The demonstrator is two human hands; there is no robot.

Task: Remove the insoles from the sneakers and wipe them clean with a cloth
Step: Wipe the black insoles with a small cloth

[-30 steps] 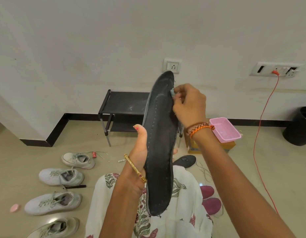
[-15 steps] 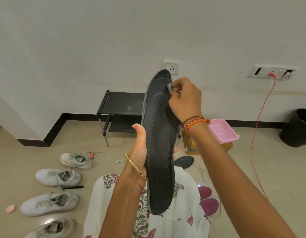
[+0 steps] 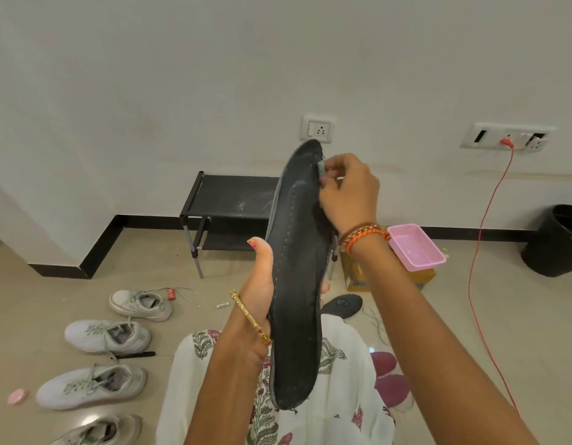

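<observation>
Above your lap, you held a black insole upright and rubbed near its top edge.

Your left hand gripped the insole's middle; your right hand pinched a small pale cloth against its upper rim. Wiping looked underway. Another insole lay on the floor beyond your knee. Four white sneakers sat in a row at your left; whether they kept theirs I couldn't tell. Nothing blocked your hands.

four white sneakers were counted on the floor, two black insoles, one pink tray, two wall sockets, one black bin, one black rack.
</observation>
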